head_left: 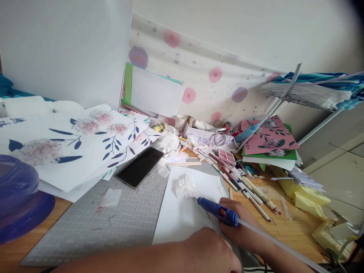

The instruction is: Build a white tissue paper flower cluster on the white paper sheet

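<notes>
Your right hand [234, 223] is closed around a blue tool [212, 207], its tip at the near edge of a white ruffled puff [184, 185] on a white sheet [169, 223]. Your left hand [210, 248] is beside it, low in view; its grip cannot be told. A black phone [140, 167] lies left of the sheet, on a grey mat [113, 227].

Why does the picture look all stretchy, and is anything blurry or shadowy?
In the head view, the lens probably stretches things near the edges, like the blue plastic container, and the top right corner goes dark; in that same head view, the left hand looks a bit soft, and a faint grey shadow lies on the white paper near the fluffy white bundle.
</notes>
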A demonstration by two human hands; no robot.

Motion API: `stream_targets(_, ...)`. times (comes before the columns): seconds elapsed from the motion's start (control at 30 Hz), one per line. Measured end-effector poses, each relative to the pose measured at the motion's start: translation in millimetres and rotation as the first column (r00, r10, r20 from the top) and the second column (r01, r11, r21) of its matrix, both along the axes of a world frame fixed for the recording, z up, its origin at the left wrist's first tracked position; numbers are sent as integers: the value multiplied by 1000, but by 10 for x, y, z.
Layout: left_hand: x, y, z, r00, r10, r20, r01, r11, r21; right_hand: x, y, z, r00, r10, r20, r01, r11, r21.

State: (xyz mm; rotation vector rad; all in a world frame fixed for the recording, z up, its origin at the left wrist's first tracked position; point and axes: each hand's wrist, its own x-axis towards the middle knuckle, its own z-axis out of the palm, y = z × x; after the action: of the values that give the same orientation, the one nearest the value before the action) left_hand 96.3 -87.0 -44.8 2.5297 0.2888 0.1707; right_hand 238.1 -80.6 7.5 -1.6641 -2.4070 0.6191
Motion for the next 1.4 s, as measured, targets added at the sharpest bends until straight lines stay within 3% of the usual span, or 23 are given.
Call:
stream_targets(0.13, -5, 14, -41, 1000, -14, 22, 13, 1000, 27, 8, -4, 18, 995, -49, 89, 49, 999, 6)
stream_targets(0.23, -1, 13, -59, 998, -16, 61, 13, 998, 57, 22, 0, 55, 996, -65, 64, 67, 998, -20)
stream_targets(0.5, -13, 4, 66, 998, -40, -57, 46, 993, 111, 56, 13, 68, 990, -125, 67, 125, 992, 11)
stream_targets(0.7, -37, -9, 35, 1000, -30, 6, 29, 996, 85, 47, 94, 102, 995, -100, 1, 100, 994, -36)
stream_targets(0.9, -26, -4, 14, 999, -35, 9, 34, 996, 79, 60, 165, 58, 977, -186, 100, 187, 982, 8)
stream_targets(1.07, -16, -4, -2, 1000, -13, 22, 11, 998, 69, 50, 201, 119, 987, -155, 33, 157, 986, -60)
stream_targets(1.23, -4, -5, -56, 999, -5, 38, 3, 999, 52, 75, 214, 101, 980, -173, 95, 174, 985, -11)
stream_targets(1.4, -5, -17, -81, 995, 9, 98, -14, 999, 52, 97, 190, 114, 990, -123, 67, 126, 991, -45)
